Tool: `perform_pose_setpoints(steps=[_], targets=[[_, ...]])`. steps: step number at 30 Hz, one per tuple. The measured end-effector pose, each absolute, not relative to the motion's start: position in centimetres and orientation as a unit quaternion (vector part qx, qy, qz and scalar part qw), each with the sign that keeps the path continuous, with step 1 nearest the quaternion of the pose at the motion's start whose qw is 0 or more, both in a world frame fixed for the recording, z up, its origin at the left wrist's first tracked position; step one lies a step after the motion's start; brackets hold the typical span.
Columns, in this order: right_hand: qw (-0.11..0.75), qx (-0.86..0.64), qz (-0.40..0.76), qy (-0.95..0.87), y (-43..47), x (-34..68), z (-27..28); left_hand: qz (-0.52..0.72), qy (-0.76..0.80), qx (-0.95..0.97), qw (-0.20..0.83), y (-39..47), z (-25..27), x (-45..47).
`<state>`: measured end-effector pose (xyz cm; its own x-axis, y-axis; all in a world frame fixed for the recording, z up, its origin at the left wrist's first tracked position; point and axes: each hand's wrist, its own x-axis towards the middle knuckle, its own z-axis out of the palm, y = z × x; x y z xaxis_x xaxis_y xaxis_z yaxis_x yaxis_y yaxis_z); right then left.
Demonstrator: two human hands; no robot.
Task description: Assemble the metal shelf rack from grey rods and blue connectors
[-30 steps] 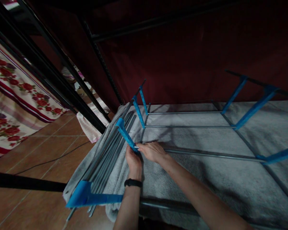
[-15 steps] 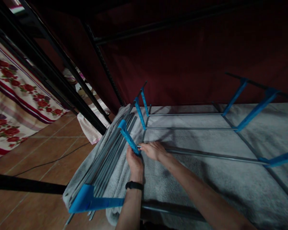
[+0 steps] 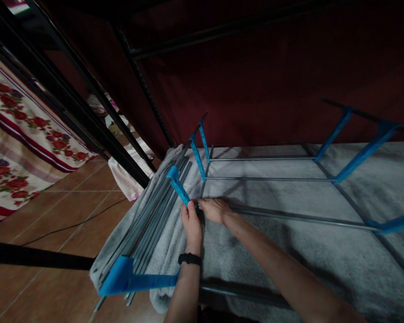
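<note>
Two hands meet at one joint of a rack. Left hand (image 3: 191, 224), black band (image 3: 189, 259) on wrist, fingers closed round the lower end of a blue bracket (image 3: 179, 189); bracket tilts up & away to the left. Right hand (image 3: 215, 210) pinched shut on the near end of a grey rod (image 3: 299, 217), right at the bracket, knuckles up. Rod end & bracket touching between the 2 hands; can't tell if the rod is seated in it.

Rod runs off to the right to another blue bracket (image 3: 395, 223). Two more rods lie parallel behind, w/ blue brackets at both ends. Bundle of loose grey rods (image 3: 151, 220) lies along the left edge, just beside the left hand. Big blue corner piece (image 3: 128, 280) at the near-left corner.

All of it on a grey blanket (image 3: 272, 264) over a bed. Dark red wall (image 3: 272, 80) behind. Black metal frame bars (image 3: 70, 103) to the left, brown tile floor (image 3: 54, 211), floral cloth (image 3: 16, 134) far left, thin cable on the tiles.
</note>
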<state>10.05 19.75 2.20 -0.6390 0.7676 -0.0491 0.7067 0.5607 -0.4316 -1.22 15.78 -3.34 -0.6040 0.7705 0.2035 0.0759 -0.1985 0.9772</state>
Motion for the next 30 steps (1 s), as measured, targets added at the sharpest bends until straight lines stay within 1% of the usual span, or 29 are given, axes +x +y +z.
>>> perform_pose_setpoints(steps=[7,12,18,25,30], targets=[[0.052,-0.454,0.203,-0.866,19.1,10.0,2.7,0.684,0.589,0.35,0.251,16.1,-3.4,-1.5],[0.062,-0.479,0.184,-0.856,19.1,9.8,3.7,0.708,0.567,0.325,0.268,16.2,-3.3,-1.2],[0.075,-0.487,0.149,-0.857,18.1,9.2,3.5,0.709,0.565,0.318,0.278,16.1,-2.5,-1.0],[0.075,-0.488,0.137,-0.859,17.9,9.1,3.6,0.736,0.515,0.269,0.347,16.0,-1.8,-0.5],[0.083,-0.476,0.121,-0.867,18.0,9.1,2.8,0.75,0.486,0.271,0.358,16.1,-2.0,-0.6]])
